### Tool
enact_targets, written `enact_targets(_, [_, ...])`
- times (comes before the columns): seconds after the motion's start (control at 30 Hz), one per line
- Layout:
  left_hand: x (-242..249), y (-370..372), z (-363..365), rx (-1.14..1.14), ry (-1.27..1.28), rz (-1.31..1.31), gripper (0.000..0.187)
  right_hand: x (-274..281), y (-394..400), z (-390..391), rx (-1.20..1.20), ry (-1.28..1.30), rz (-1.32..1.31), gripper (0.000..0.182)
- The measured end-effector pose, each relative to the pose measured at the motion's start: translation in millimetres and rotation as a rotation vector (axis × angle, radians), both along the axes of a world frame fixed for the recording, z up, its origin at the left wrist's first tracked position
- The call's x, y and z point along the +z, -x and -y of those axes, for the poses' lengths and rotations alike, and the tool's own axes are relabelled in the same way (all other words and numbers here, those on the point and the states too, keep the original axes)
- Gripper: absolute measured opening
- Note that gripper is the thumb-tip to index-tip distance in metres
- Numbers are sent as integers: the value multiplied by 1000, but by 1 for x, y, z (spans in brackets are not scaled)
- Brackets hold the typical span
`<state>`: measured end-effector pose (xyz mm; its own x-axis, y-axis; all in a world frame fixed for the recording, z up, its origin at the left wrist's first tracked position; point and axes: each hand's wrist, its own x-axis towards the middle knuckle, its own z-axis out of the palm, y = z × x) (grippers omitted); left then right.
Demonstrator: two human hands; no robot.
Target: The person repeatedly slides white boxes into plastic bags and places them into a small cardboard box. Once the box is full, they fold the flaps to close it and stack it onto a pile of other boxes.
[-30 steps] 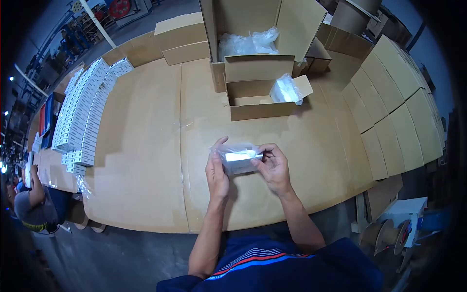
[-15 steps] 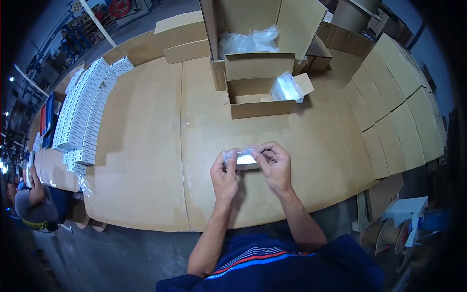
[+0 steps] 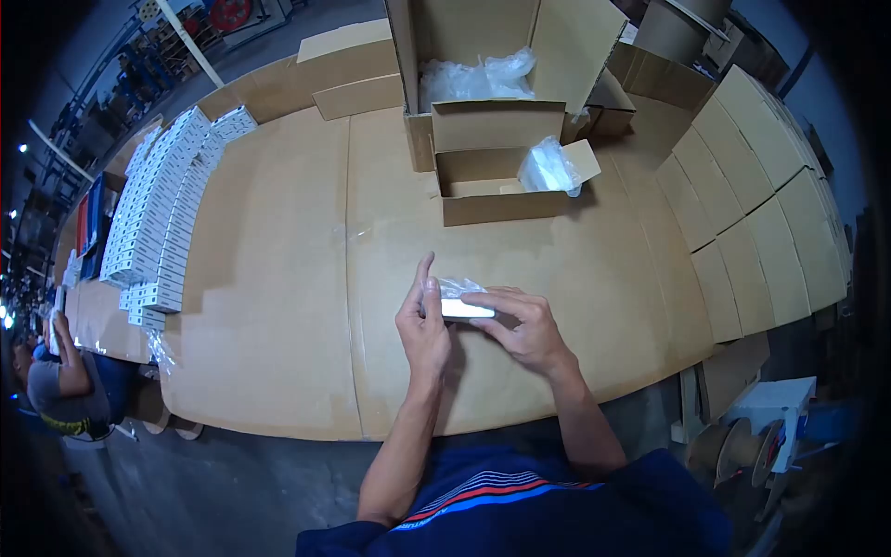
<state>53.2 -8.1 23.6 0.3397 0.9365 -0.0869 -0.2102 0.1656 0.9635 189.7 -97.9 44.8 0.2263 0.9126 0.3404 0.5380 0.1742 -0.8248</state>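
Note:
A small white box (image 3: pixel 467 309) is held between my two hands above the cardboard-covered table (image 3: pixel 278 278). Clear plastic wrap (image 3: pixel 457 287) sticks up along its far side. My left hand (image 3: pixel 424 325) grips the box's left end with the thumb on the near face, its index finger pointing up and away. From the right, my right hand (image 3: pixel 526 323) pinches the other end, fingers over the top and thumb underneath. Beyond my hands stands an open brown carton (image 3: pixel 501 210) with a clear plastic bag (image 3: pixel 549 169) hanging over its right end.
Stacked small white boxes (image 3: pixel 158 209) line the table's left side. Brown cartons (image 3: pixel 756 209) are piled at the right. A larger open box (image 3: pixel 580 56) with plastic bags inside stands at the back. Another person (image 3: pixel 70 376) sits at far left; a spool machine (image 3: pixel 742 450) is lower right.
My right hand has turned, its fingers now laid over the box's right end. My left index finger has lifted off the plastic. The white box shows a little more of its face.

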Motion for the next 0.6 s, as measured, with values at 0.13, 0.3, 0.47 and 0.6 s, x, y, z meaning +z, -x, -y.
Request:
enact_targets(0.13, [6, 7, -4, -57, 35, 52, 54, 8, 0, 1, 3, 60, -66, 37])
enact_targets(0.3, [12, 27, -6, -291, -58, 38, 56, 4, -6, 4, -47, 84, -69, 32])
enact_targets(0.47, [9, 41, -21, -501, -366, -213, 37, 16, -18, 5, -27, -43, 62, 31])
enact_targets(0.6, [11, 29, -25, -489, -376, -201, 25, 28, -28, 8, -11, 0, 202, 28])
